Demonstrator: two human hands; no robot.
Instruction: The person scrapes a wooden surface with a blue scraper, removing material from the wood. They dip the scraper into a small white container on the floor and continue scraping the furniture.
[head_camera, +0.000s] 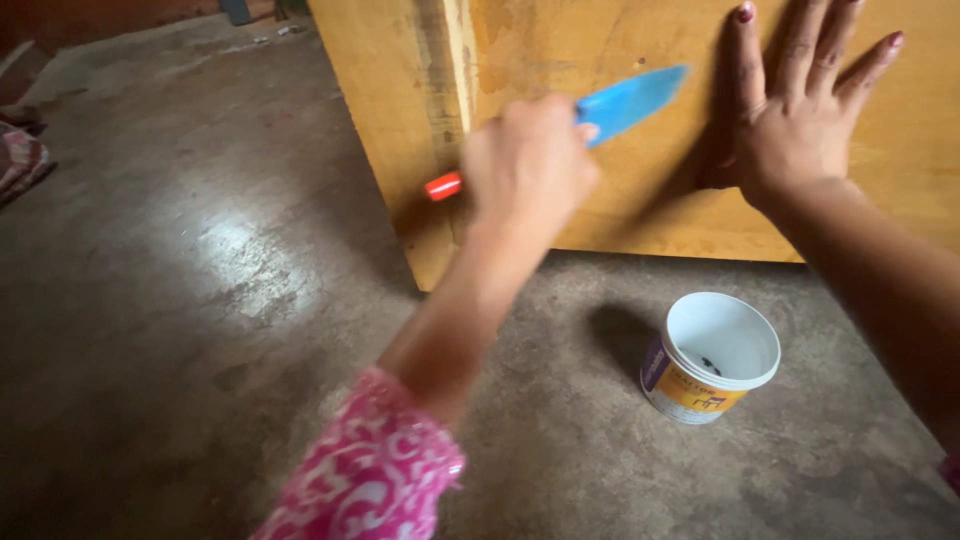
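Wooden cabinet (640, 200): large, rigid, standing on the floor (200, 300).
Right hand (800, 120): spread flat against its face.
White tub (712, 357): open, near the cabinet's base.
Left hand (527, 160): closed around a scraper (625, 100), blue blade, red handle; likely light, slightly flexible, best gripped at the handle.

A bare grey concrete floor (200, 300) fills the view, with a pale sheen of light on its left half. At its far left edge lies a crumpled patterned cloth (18, 160). Along the far edge small, blurred bits of debris (270, 35) lie scattered.
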